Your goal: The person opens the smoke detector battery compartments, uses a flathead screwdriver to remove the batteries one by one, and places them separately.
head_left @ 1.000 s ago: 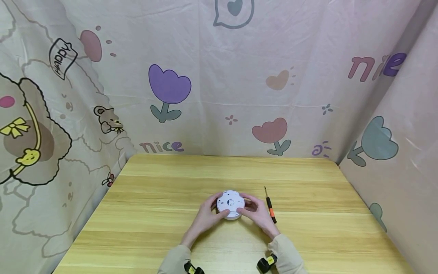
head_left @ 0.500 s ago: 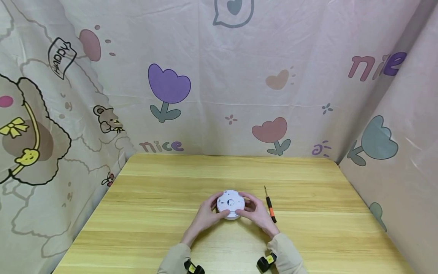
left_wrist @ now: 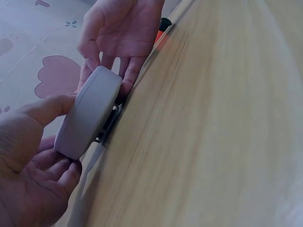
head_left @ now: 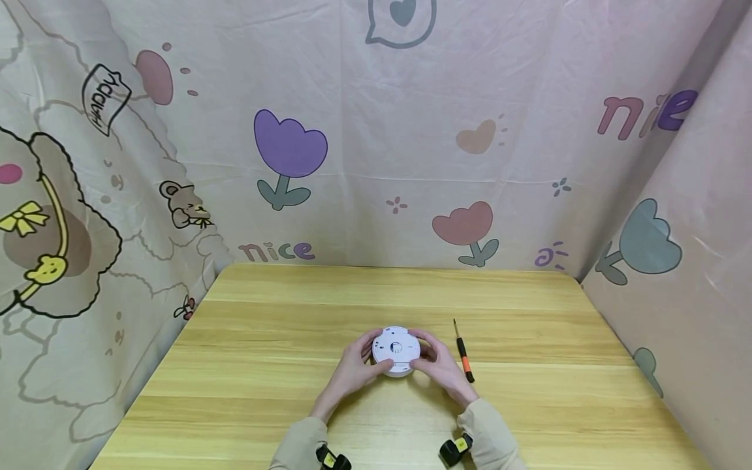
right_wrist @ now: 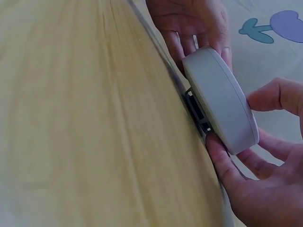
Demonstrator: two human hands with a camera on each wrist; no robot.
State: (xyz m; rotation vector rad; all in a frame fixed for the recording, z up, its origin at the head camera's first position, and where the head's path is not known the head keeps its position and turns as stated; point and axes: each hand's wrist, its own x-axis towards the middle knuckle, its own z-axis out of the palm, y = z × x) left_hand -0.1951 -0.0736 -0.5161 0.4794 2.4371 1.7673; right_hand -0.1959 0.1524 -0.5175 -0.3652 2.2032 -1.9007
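A round white device [head_left: 396, 346], shaped like a smoke detector, is held just over the wooden table between both hands. Its upper face has small dark markings and a round centre. My left hand [head_left: 357, 364] grips the left side, thumb on the near edge of the top and fingers around the rim. Opposite it, my right hand [head_left: 440, 365] grips the right side the same way. From the right wrist view, a dark slotted part [right_wrist: 198, 109] projects below the device [right_wrist: 222, 99], close to the tabletop. One right fingertip lies beside that part.
A screwdriver [head_left: 464, 356] with a black and orange handle lies on the table [head_left: 264, 326], right of the right hand, tip pointing away. A printed curtain [head_left: 376, 130] hangs behind the table and along both sides.
The right thumb has shifted slightly to the right along the device's near edge. The device, the left hand and the screwdriver stay essentially where they were.
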